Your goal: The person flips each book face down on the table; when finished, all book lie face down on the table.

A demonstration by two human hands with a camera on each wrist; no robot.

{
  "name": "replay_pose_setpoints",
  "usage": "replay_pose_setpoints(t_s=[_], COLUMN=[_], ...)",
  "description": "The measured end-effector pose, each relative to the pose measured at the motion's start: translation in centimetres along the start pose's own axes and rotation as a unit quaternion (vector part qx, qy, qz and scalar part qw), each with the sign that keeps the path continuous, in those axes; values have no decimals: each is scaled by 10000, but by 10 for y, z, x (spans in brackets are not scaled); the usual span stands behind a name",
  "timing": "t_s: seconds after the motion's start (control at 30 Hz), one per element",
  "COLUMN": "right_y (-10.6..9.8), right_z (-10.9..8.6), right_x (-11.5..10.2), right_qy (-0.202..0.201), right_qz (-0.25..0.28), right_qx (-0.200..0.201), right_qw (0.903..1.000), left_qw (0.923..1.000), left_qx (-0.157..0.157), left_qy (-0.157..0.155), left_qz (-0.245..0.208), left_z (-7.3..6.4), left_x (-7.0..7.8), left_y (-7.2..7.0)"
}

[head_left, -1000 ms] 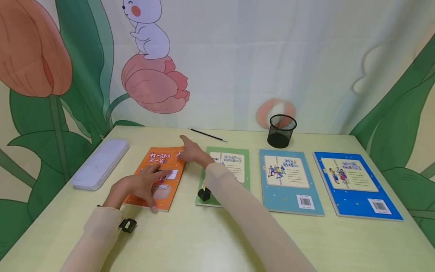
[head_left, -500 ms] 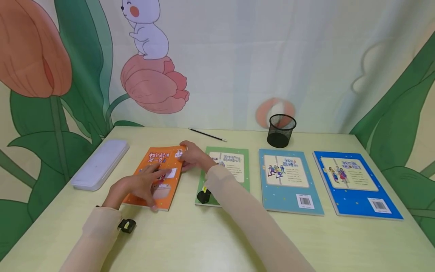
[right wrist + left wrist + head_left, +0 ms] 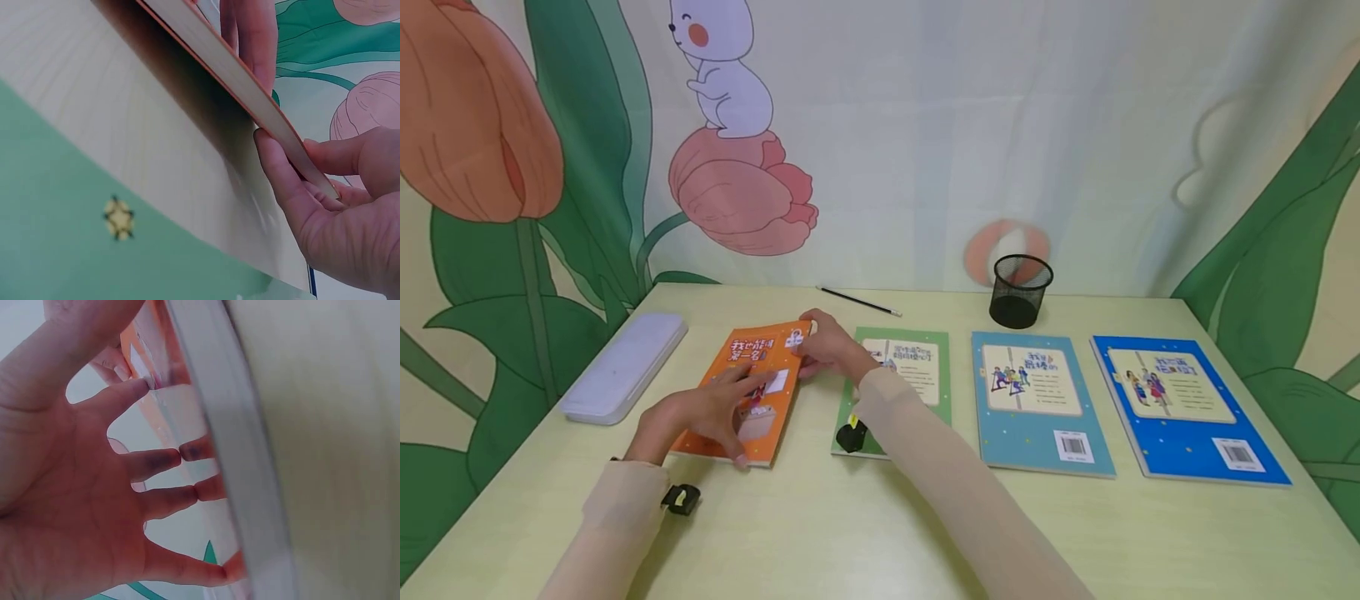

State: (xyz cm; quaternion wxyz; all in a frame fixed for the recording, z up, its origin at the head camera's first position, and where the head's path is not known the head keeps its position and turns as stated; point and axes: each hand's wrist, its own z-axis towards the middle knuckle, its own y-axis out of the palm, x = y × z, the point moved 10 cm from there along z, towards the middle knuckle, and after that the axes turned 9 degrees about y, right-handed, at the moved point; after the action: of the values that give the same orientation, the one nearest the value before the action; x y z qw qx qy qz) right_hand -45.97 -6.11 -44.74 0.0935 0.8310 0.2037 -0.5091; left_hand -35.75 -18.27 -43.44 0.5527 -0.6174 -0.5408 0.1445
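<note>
An orange book [image 3: 758,427] lies at the left of the table, its cover facing up. My left hand [image 3: 703,410] rests spread fingertips on the cover; the left wrist view shows that hand's open palm [image 3: 75,500] and its fingers mirrored in the glossy surface. At the far right corner, my right hand [image 3: 829,343] pinches the book between thumb and fingers. Seen from the right wrist, the book's page edge [image 3: 228,72] is tilted up off the table, with fingers [image 3: 278,169] underneath and the thumb on top.
A green book [image 3: 917,392] lies partly under my right forearm. Teal [image 3: 1037,429] and blue [image 3: 1187,450] books lie further right. Behind them are a black-and-white pencil [image 3: 859,300] and a black mesh pen cup [image 3: 1018,304]. A pale case [image 3: 625,367] lies at the left edge.
My right hand, earlier pointing past the corner with its index finger, has drawn back and gripped the book's far right corner, which has risen slightly. My left hand stays in place.
</note>
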Motion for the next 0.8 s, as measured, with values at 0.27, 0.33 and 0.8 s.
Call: replay_pose_setpoints(t_s=[0.27,0.33,0.8], right_y=[-10,-14,-43], right_z=[-2,-4,-19], right_x=[-4,-7,-20], right_qy=[-135,-186,-284], right_qz=[318,382,780], right_qx=[90,117,214], right_qw=[9994,9990,9963], left_qw=[9997,9995,9871], left_qx=[-3,68,771], left_qy=[125,182,1395], left_qz=[-218,-257,-150], left_z=[0,0,-3], left_x=[9,11,56], left_y=[-6,-9,-24])
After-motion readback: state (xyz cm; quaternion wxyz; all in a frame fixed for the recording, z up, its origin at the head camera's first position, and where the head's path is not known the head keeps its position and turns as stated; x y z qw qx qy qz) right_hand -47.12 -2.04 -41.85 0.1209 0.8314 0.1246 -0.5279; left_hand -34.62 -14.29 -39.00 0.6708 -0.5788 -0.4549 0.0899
